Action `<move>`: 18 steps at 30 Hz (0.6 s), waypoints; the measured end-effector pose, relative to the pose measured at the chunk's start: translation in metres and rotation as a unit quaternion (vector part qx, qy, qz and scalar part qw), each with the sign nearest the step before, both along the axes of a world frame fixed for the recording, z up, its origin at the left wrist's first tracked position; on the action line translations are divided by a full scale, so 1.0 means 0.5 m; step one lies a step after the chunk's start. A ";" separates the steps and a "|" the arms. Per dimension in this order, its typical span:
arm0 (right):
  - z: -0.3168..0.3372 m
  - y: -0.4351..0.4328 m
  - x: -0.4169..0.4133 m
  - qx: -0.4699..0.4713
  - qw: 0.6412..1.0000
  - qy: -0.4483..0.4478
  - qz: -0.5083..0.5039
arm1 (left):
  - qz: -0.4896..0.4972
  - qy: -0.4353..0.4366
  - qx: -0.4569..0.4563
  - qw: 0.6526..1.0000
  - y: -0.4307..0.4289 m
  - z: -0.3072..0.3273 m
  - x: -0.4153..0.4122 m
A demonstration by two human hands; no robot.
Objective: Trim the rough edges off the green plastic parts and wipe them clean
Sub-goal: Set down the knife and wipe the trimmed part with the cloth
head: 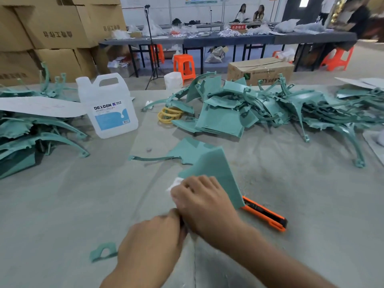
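One white jug (pixel 108 107) stands near green parts (pixel 224 119)

One white jug (pixel 108 109), one orange knife (pixel 265 215), one white cloth (pixel 175 182), perhaps three yellow rings (pixel 169 116); two heaps of green parts (pixel 224 121), left and far right.

Both bare forearms reach in from below and meet, the left hand (pixel 153 244) back-up with its fingers hidden against the right hand (pixel 204 201), which lies knuckles-up with fingers curled round a white cloth (pixel 175 182).
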State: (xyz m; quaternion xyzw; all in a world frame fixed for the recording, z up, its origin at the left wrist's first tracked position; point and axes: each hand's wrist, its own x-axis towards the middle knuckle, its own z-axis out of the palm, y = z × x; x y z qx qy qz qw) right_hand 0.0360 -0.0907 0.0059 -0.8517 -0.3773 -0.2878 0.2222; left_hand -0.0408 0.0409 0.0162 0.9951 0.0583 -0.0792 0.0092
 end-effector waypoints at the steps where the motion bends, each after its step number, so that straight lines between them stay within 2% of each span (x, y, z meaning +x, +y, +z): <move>1: -0.009 0.003 0.015 -0.023 1.000 -0.004 -0.018 | -0.009 -0.010 0.022 1.000 -0.003 0.003 -0.001; 4: -0.023 -0.021 0.086 -0.022 0.996 -0.029 -0.085 | -0.021 -0.033 0.039 0.998 0.007 0.003 -0.006; 7: -0.016 -0.074 0.153 0.011 0.975 0.039 -0.220 | -0.017 -0.024 0.019 0.999 0.020 -0.004 -0.014; 8: -0.016 -0.086 0.162 0.012 0.970 0.063 -0.235 | -0.016 -0.019 0.009 1.000 0.022 -0.008 -0.018; 10: -0.006 -0.093 0.158 0.097 0.967 0.127 -0.197 | -0.013 -0.021 -0.013 1.000 0.031 -0.009 -0.018; 12: 0.029 -0.096 0.154 0.231 0.941 0.182 -0.164 | -0.002 -0.028 -0.020 0.999 0.043 -0.005 -0.016; 14: 0.055 -0.108 0.140 0.305 0.919 0.190 -0.165 | 0.000 -0.027 -0.002 1.000 0.055 -0.007 -0.016; 16: 0.063 -0.101 0.094 0.264 0.951 0.125 -0.104 | 0.004 -0.009 0.007 1.000 0.052 -0.006 -0.018; 18: 0.039 -0.062 0.037 0.126 0.990 0.060 0.006 | -0.009 -0.011 0.010 1.000 0.038 -0.009 -0.012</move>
